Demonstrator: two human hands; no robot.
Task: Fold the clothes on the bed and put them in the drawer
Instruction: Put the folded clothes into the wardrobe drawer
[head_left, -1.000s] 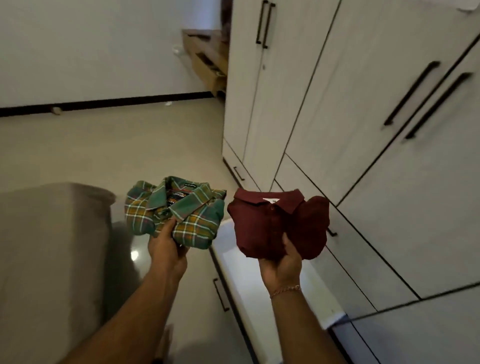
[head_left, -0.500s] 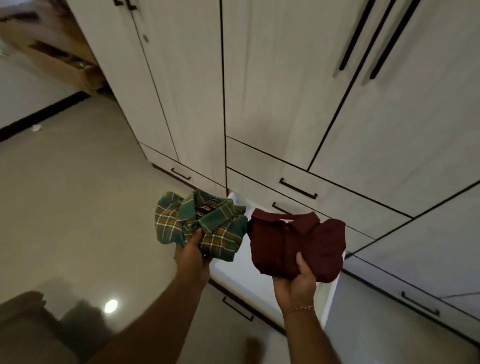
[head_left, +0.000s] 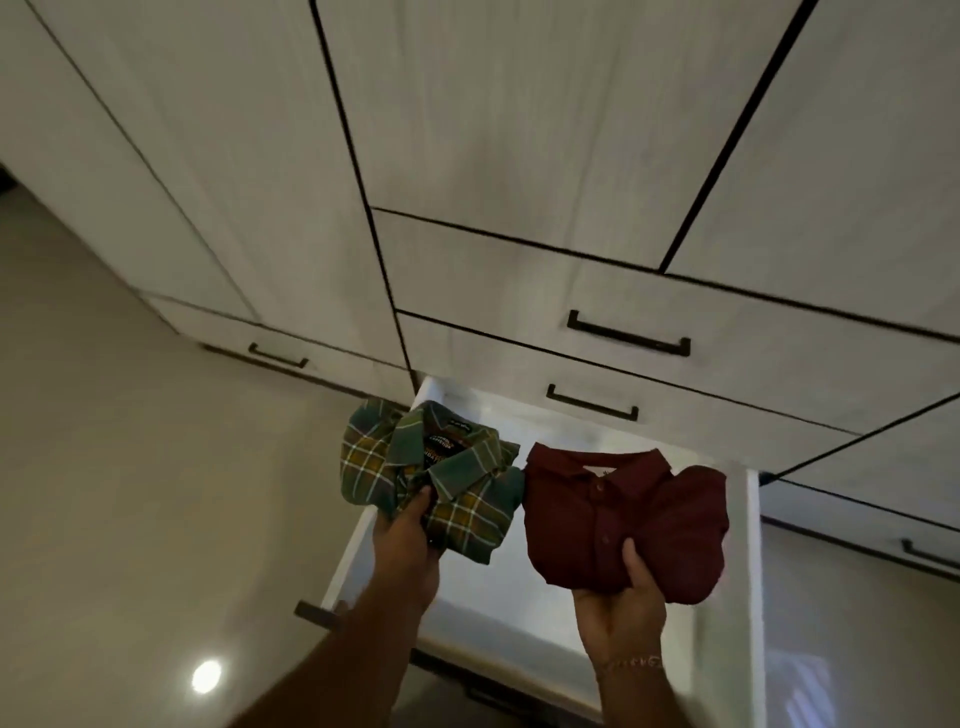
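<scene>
My left hand (head_left: 408, 540) grips a folded green and yellow plaid shirt (head_left: 431, 478) from below, collar up. A folded maroon shirt (head_left: 623, 519) rests in my right hand (head_left: 621, 608), thumb pressed on its front; a thin bracelet circles that wrist. Both shirts hover side by side over the open white drawer (head_left: 753, 545), which is pulled out at the bottom of the wardrobe. The plaid shirt hangs above the drawer's left wall, the maroon one above its middle. What shows of the drawer's floor is bare white.
Pale wardrobe doors (head_left: 519, 130) fill the top of the view. Two closed drawers with black bar handles (head_left: 628, 332) sit just above the open one, and more closed drawers flank it left and right. Glossy beige floor (head_left: 130, 493) lies to the left.
My view has swung from the room to face the wardrobe and come closer. Both hands have carried the shirts forward until they hang over the open drawer.
</scene>
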